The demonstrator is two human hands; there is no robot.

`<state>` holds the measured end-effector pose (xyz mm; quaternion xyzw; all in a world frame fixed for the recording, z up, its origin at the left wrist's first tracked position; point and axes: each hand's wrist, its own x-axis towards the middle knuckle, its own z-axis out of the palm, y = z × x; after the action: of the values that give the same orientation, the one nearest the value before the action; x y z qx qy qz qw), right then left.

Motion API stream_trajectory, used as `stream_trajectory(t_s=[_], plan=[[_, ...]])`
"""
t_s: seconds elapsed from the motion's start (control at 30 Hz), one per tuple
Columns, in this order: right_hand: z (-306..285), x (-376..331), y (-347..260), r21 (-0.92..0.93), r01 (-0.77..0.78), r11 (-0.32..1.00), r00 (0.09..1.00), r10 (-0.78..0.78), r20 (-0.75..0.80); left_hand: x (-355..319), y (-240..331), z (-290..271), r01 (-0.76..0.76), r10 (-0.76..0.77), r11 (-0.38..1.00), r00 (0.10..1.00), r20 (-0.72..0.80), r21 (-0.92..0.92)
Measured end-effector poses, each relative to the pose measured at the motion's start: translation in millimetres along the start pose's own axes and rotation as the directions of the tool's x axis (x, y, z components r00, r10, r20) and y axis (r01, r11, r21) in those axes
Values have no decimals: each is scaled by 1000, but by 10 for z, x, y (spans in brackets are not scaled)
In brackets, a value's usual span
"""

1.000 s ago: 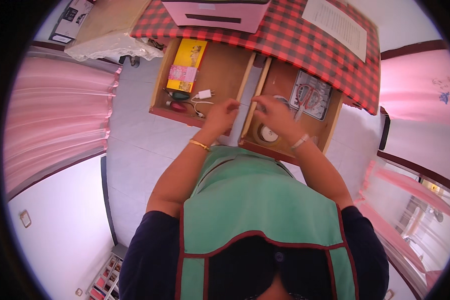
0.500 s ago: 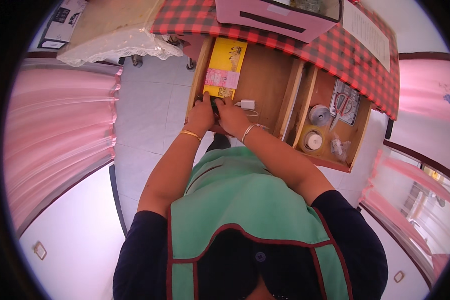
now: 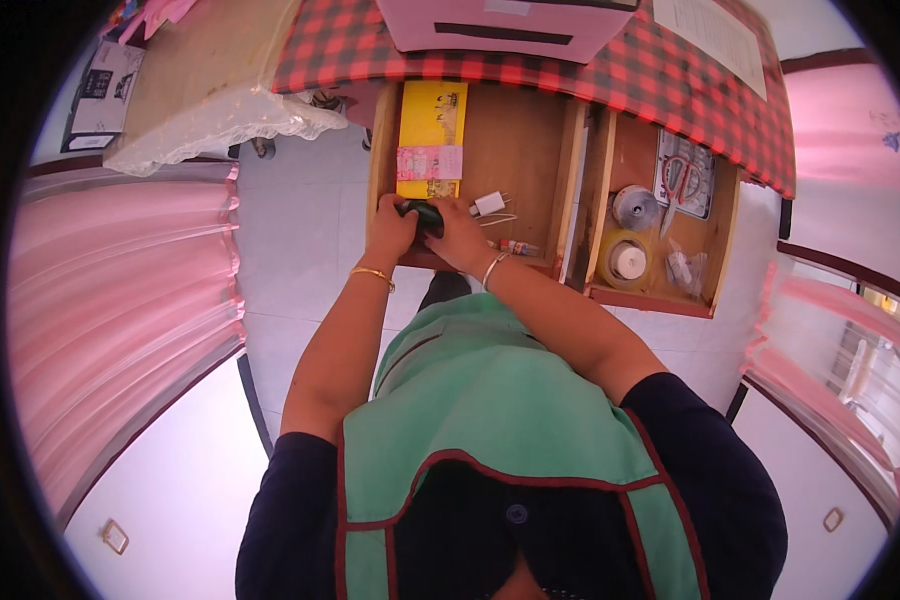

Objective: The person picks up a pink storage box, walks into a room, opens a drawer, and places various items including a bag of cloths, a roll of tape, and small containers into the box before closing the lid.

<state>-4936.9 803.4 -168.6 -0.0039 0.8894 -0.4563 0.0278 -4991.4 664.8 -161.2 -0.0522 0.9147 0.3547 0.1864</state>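
Note:
Both my hands are over the front left corner of a pulled-out wooden drawer (image 3: 525,120). A small dark rounded object (image 3: 423,213) is between them, its kind unclear. My left hand (image 3: 390,230) is closed on its left end, and my right hand (image 3: 457,238) grips its right end. Just beyond my fingers lies a flat yellow packet (image 3: 434,112) with a pink printed slip (image 3: 430,162) across it. Beside my right hand are a white charger plug (image 3: 488,204) with its cable and a small red-and-white tube (image 3: 518,247).
A second open drawer (image 3: 638,301) on the right holds red-handled scissors (image 3: 676,185), tape rolls (image 3: 628,262) and a clear plastic bag (image 3: 685,266). Above the drawers, a red-and-black checked cloth (image 3: 335,45) covers the tabletop, bearing a pink box (image 3: 510,25). Pink curtains (image 3: 130,300) hang left.
The dark object shows more between my hands, which still hold it. The charger plug has tilted. The red-and-white tube near my right wrist is now plainer to see. The whole view has shifted slightly.

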Motion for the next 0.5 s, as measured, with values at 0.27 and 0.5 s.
stream_trajectory(t_s=[0.27,0.5], plan=[[-133,-64,-44,642,-156,750,988,113,108,-250,72,-81,-160,156,986,985,-78,-45],[-401,-184,18,347,-22,938,993,-19,114,-446,603,-153,-185,187,978,982,12,-96]])
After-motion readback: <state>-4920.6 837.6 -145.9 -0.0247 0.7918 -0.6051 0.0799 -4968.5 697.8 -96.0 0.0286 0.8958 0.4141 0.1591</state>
